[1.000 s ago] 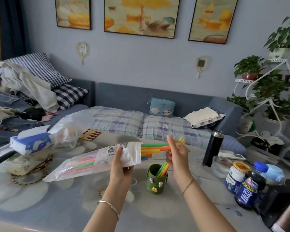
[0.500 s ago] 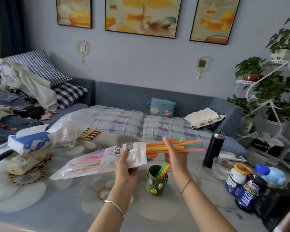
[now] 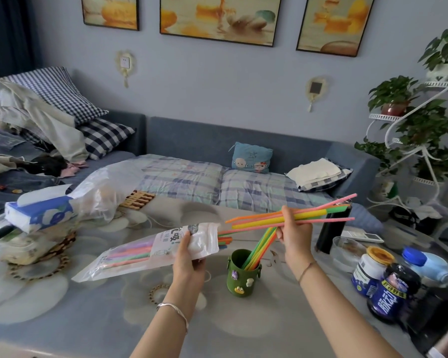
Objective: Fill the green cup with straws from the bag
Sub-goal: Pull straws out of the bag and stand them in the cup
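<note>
While the table lay cluttered at its far left and right, the left hand clutched the bag near its mouth. Right of it, the right hand pinched a bundle of straws, drawn clear. Below stood the cup, partly filled. Next, likely, tipping the bundle upright and lowering it in.

The cup stands on the bench, some straws in it. Left of the cup and above the bench, my left hand holds the bag. Above the cup, to its right, my right hand holds a bundle of straws. Right of the cup stand jars.
</note>
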Demonstrator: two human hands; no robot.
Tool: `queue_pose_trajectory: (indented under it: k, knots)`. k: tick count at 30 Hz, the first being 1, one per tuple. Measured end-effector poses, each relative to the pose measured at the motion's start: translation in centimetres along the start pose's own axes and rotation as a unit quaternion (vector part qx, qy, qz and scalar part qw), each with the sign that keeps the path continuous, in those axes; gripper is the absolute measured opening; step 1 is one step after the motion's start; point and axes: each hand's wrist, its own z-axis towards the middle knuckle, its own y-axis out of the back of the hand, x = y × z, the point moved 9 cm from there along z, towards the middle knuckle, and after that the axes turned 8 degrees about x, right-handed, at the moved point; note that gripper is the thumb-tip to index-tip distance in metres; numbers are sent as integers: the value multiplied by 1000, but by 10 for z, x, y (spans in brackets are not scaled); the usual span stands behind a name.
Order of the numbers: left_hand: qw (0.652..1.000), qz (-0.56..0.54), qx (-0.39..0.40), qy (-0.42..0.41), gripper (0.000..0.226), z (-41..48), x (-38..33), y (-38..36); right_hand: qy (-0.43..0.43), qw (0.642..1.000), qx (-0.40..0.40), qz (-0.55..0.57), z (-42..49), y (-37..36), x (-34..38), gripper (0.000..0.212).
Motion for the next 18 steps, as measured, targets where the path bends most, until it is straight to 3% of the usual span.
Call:
queue_pose_trajectory:
  k: [6, 13, 18]
  knots:
    - [1000, 7, -22, -12, 47, 15, -10, 17, 33, 998, -46, -20, 27, 34, 5, 36]
    - [1000, 16, 4, -14, 48, 23, -6, 19, 78, 966, 12, -247, 36, 20, -11, 38]
    - [999, 21, 20, -21, 52, 29, -7, 19, 70, 973, -3, -220, 41, 18, -19, 33]
